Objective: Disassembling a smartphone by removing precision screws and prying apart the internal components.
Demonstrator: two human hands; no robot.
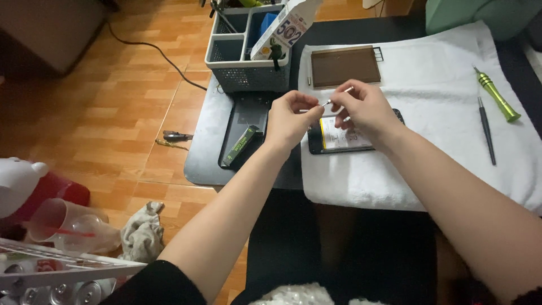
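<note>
My left hand (291, 116) and right hand (364, 107) meet just above the opened phone (344, 138), each pinching one end of a thin silvery tool (337, 96), tweezers I think, though it is too small to be sure. The phone lies on the white towel (429, 169) for cushioning. The green screwdriver (497, 96) rests well to my right; the grey organiser basket (248, 56) stands behind.

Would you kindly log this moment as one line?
hands: both pinch thin metal tool | below: opened phone | surface: white towel
</note>
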